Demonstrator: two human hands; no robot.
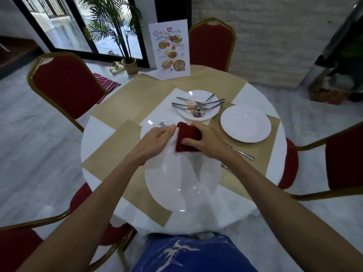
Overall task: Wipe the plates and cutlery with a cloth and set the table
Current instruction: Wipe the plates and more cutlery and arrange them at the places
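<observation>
My left hand [157,139] grips a spoon and fork [164,125], whose tips stick out past my fingers over a white plate [149,126]. A folded dark red cloth [187,138] is wrapped around their handles, and my right hand [204,138] grips that cloth. Below my hands lies a large white plate [182,183] on a tan placemat [110,160]. At the right, another white plate [245,123] holds nothing. The far plate [212,112] carries several spoons and forks [196,106]. Two pieces of cutlery [242,153] lie on the mat beside my right forearm.
The round white table [94,132] has a standing menu card [170,51] at its far edge. Red chairs with gold frames stand around it: far left [66,85], far [212,44], right [343,160], near left [19,248]. A potted palm [128,64] stands by the window.
</observation>
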